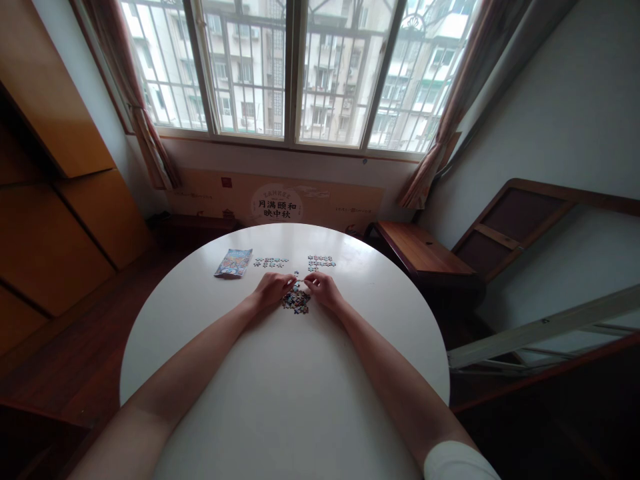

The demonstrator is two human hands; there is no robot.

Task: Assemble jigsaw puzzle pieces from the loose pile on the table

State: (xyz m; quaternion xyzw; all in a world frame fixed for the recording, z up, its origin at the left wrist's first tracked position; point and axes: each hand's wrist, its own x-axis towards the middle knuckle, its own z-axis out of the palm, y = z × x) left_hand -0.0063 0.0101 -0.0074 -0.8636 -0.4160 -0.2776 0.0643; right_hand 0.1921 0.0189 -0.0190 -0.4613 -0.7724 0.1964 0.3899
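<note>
Both my hands rest on a round white table [280, 387], close together over a small heap of colourful jigsaw pieces [296, 301]. My left hand [273, 289] has its fingers curled in a pinch at the heap's upper edge. My right hand [324, 289] is curled the same way, its fingertips meeting those of the left. Something small, likely a puzzle piece, sits between the fingertips, too tiny to make out. Two groups of pieces laid out flat lie further back, one on the left [271, 262] and one on the right [321, 261].
A printed puzzle bag or picture card [233, 262] lies at the table's far left. A wooden bench [420, 248] stands to the right, wooden cabinets [60, 220] to the left, a barred window [295, 67] ahead. A ladder-like frame [540, 330] leans at the right.
</note>
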